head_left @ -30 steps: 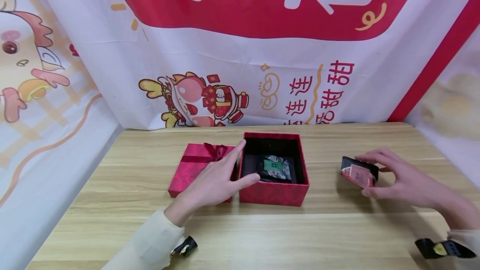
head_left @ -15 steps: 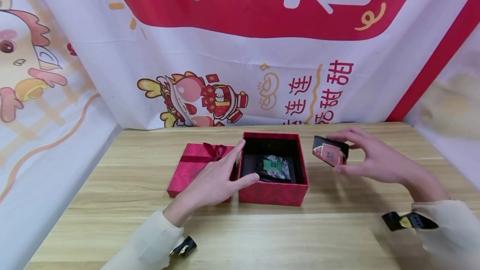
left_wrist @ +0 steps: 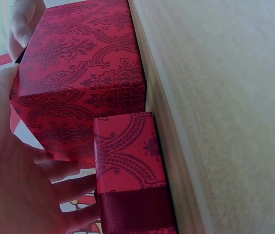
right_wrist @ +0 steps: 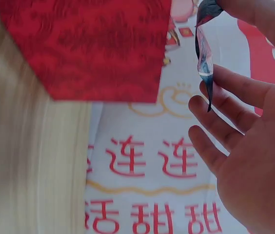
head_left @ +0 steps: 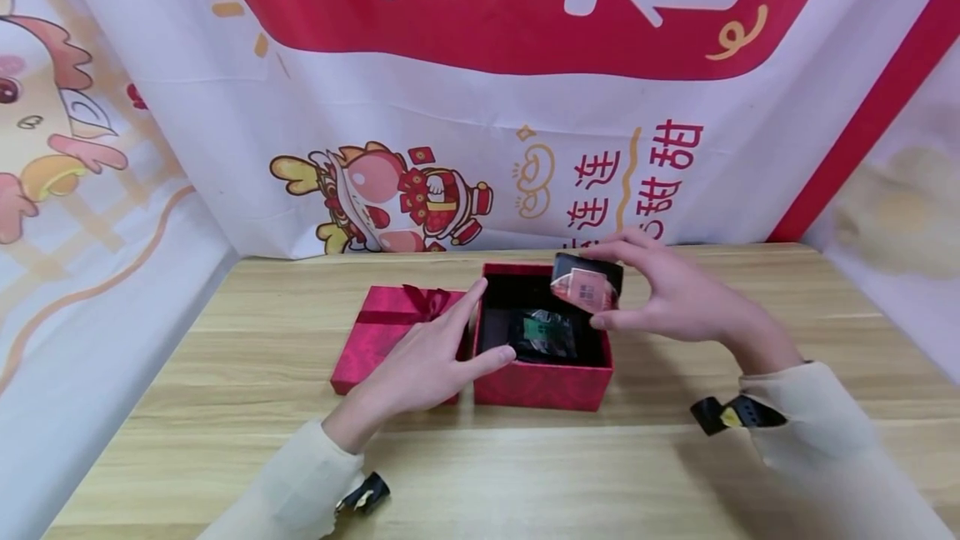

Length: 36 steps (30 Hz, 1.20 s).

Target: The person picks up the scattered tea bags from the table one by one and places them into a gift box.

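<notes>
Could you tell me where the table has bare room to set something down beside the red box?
Bare wood lies right of the red box, under the right hand holding the packet, and along the near table edge. The left is crowded: lid and left hand.

Light wooden table [head_left: 225,457], open red gift box [head_left: 542,386], red ribboned lid [head_left: 375,336] touching its left side

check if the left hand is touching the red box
Touching: in the head view the left hand lies against the red box, its thumb resting over the left rim.
</notes>
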Tool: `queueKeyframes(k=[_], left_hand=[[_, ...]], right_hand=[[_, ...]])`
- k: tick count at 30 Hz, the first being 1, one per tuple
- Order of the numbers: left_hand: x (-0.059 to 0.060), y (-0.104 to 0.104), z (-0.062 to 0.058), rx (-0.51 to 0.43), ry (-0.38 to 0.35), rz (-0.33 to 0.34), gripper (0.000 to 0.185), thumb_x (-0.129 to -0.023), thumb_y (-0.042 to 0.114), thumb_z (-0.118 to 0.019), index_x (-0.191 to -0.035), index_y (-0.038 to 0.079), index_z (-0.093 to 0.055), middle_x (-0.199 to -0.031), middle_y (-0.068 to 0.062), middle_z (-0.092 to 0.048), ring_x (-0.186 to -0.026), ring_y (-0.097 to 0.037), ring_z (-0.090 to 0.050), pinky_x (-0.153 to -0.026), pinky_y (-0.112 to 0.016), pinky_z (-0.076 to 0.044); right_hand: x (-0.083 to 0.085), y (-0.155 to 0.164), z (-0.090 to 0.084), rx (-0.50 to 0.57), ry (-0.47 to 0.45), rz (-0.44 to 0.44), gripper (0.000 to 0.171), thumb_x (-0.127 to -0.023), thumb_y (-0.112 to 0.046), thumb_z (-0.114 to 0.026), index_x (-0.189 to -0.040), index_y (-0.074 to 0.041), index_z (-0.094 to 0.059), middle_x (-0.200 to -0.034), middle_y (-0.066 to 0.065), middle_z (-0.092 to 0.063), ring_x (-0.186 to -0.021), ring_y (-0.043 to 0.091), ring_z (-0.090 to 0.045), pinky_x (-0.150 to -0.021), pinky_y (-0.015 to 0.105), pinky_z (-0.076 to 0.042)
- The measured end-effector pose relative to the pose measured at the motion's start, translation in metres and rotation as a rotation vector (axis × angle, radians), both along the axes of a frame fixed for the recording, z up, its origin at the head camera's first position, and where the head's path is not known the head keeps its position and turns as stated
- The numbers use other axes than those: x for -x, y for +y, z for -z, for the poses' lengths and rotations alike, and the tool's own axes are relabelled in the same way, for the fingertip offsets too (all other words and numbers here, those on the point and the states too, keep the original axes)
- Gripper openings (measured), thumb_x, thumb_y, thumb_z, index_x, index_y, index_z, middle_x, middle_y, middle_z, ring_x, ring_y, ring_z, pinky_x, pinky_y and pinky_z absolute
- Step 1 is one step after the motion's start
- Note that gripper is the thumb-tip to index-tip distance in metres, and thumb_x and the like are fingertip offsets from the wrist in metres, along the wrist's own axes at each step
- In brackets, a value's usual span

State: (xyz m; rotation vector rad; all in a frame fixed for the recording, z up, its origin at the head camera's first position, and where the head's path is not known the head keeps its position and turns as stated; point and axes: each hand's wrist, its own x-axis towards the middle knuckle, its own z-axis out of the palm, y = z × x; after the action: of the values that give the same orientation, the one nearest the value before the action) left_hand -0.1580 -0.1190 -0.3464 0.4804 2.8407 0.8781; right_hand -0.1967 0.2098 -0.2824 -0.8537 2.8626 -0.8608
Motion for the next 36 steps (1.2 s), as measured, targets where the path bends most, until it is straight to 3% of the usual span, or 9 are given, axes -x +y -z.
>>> queueKeyframes(k=[4,14,20,36], left_hand=[[0.000,0.000,-0.001,-0.006,-0.007,-0.003,0.101,-0.089,0.086,-0.055,-0.169,0.046,-0.009,-0.170,0.007,-0.041,-0.129,-0.026,-0.062,-0.111,-0.056,-0.051],[0.000,0.000,-0.001,-0.013,-0.005,-0.007,0.100,-0.089,0.085,-0.057,-0.169,0.047,-0.009,-0.170,0.007,-0.041,-0.128,-0.026,-0.061,-0.109,-0.054,-0.052],[0.001,0.000,0.000,-0.005,-0.001,-0.009,0.100,-0.090,0.084,-0.058,-0.169,0.047,-0.009,-0.169,0.006,-0.043,-0.131,-0.027,-0.060,-0.110,-0.054,-0.052],[0.000,0.001,0.000,-0.009,-0.013,-0.014,0.100,-0.090,0.082,-0.059,-0.170,0.045,-0.010,-0.171,0.005,-0.040,-0.141,-0.033,-0.056,-0.115,-0.059,-0.048]], right_hand=[[0.003,-0.018,0.006,0.013,0.003,-0.029,0.077,-0.085,-0.047,-0.088,-0.152,-0.024,-0.057,-0.150,0.001,-0.049,-0.139,0.027,-0.049,-0.114,0.066,-0.046],[0.011,-0.041,0.033,0.012,0.066,-0.089,0.076,-0.082,-0.035,-0.091,-0.148,-0.017,-0.060,-0.149,0.003,-0.052,-0.129,0.025,-0.057,-0.111,0.053,-0.049],[0.011,-0.047,0.045,-0.021,0.068,-0.074,0.078,-0.080,-0.036,-0.092,-0.149,-0.016,-0.060,-0.149,0.006,-0.051,-0.134,0.027,-0.054,-0.116,0.056,-0.047],[0.007,-0.054,0.052,-0.100,0.155,-0.088,0.069,-0.083,-0.036,-0.090,-0.142,-0.009,-0.065,-0.136,0.010,-0.060,-0.129,0.031,-0.054,-0.113,0.058,-0.045]])
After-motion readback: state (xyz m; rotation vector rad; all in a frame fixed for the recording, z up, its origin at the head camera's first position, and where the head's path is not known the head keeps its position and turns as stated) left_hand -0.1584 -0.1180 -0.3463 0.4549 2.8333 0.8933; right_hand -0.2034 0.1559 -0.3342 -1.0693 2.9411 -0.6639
